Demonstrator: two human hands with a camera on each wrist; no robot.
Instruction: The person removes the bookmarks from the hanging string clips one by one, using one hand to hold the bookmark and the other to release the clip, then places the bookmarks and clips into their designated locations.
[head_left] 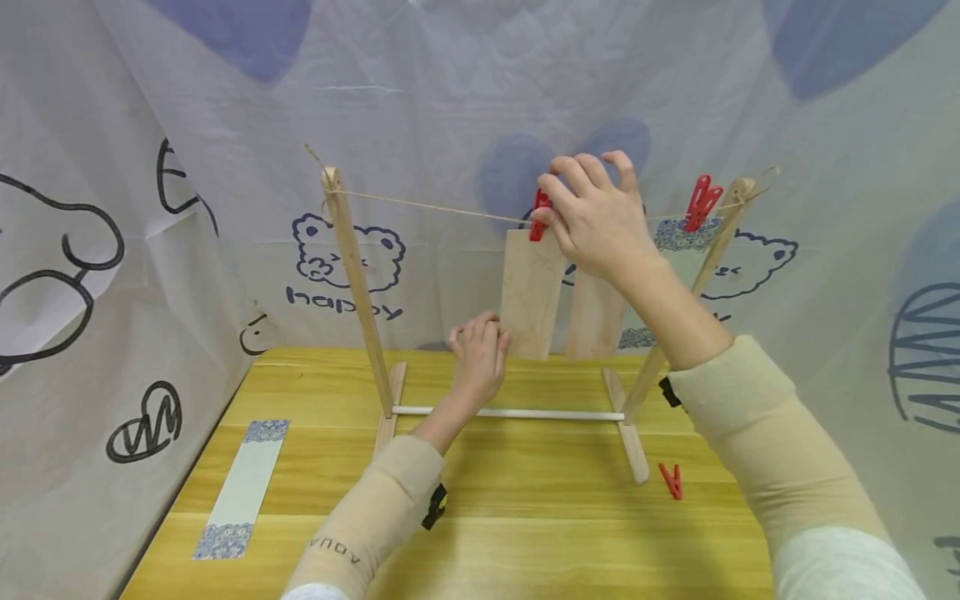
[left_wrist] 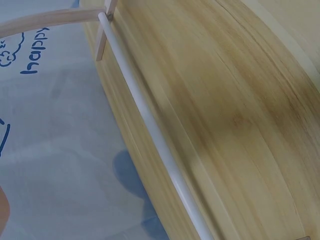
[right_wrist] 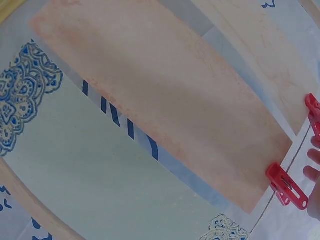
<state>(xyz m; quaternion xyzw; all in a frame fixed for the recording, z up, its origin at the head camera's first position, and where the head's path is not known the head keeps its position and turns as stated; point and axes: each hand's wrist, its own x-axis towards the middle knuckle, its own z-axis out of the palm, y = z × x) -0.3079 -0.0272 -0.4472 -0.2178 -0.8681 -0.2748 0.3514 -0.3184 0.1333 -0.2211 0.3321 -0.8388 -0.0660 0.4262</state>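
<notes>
tan card (head_left: 528, 292) hangs below line (head_left: 435, 206), long axis 12-to-6 | right hand (head_left: 600, 215) nearer its top, pinching red clip (head_left: 537, 230) at 12 o'clock | left hand (head_left: 480, 358) lower, by card's 7 o'clock edge; cannot tell if gripping

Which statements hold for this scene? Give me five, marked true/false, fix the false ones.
1. The right hand pinches a red clip at the top of a plain strip. True.
2. The left hand grips the white rod. False: the left hand is off the white rod, by the plain strip's lower left edge.
3. A patterned strip lies on the table. True.
4. No clip lies on the table. False: a loose clip lies right of the stand.
5. Another plain strip hangs clipped. True.
</notes>
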